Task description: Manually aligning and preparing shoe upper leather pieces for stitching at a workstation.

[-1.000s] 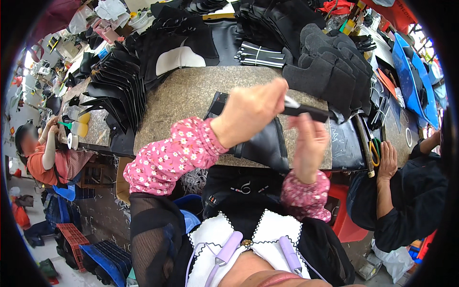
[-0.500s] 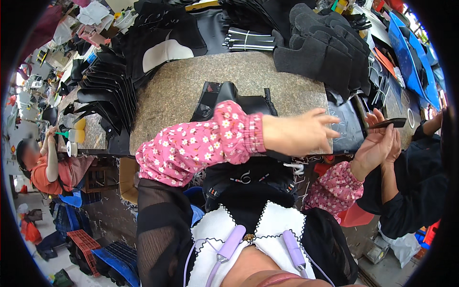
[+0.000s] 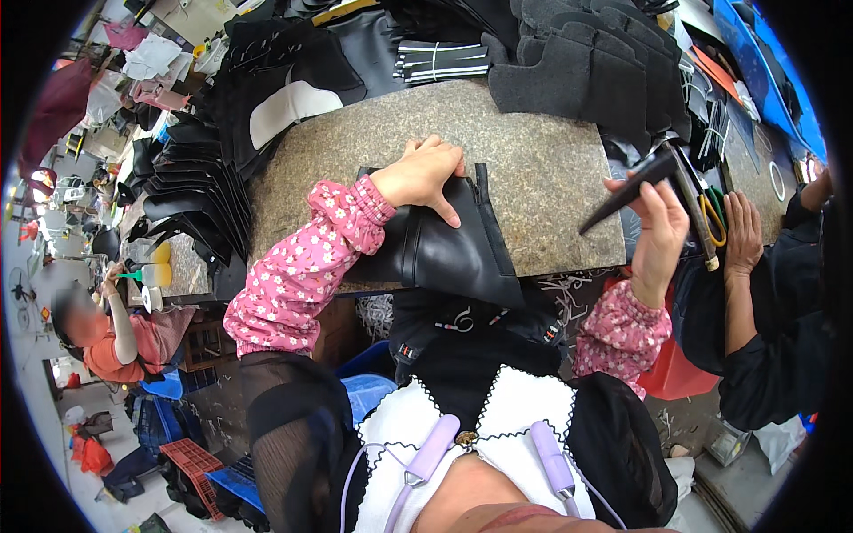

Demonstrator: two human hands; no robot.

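A black leather boot upper (image 3: 458, 244) lies on the speckled stone board (image 3: 551, 178), its near end over the front edge. My left hand (image 3: 425, 182) is on its far part, fingers bent and thumb stretched across the leather, holding it down. To the right of the board, my right hand (image 3: 659, 222) is raised. Between its fingers it grips a flat black blade-like tool (image 3: 626, 195), which slants down to the left with its narrow end over the board. The tool is apart from the leather.
Black felt pieces (image 3: 586, 80) and a bundle of white-edged strips (image 3: 440, 62) lie behind the board. Stacked black leather pieces (image 3: 191, 186) stand left. A co-worker's hand (image 3: 743, 235) rests at right beside yellow-handled scissors (image 3: 711, 216). Another person (image 3: 124, 333) sits far left.
My left hand has drawn back from the right onto the leather, which now lies farther over the front edge. My right hand has the tool, previously beside a co-worker's hand, turned toward the board.
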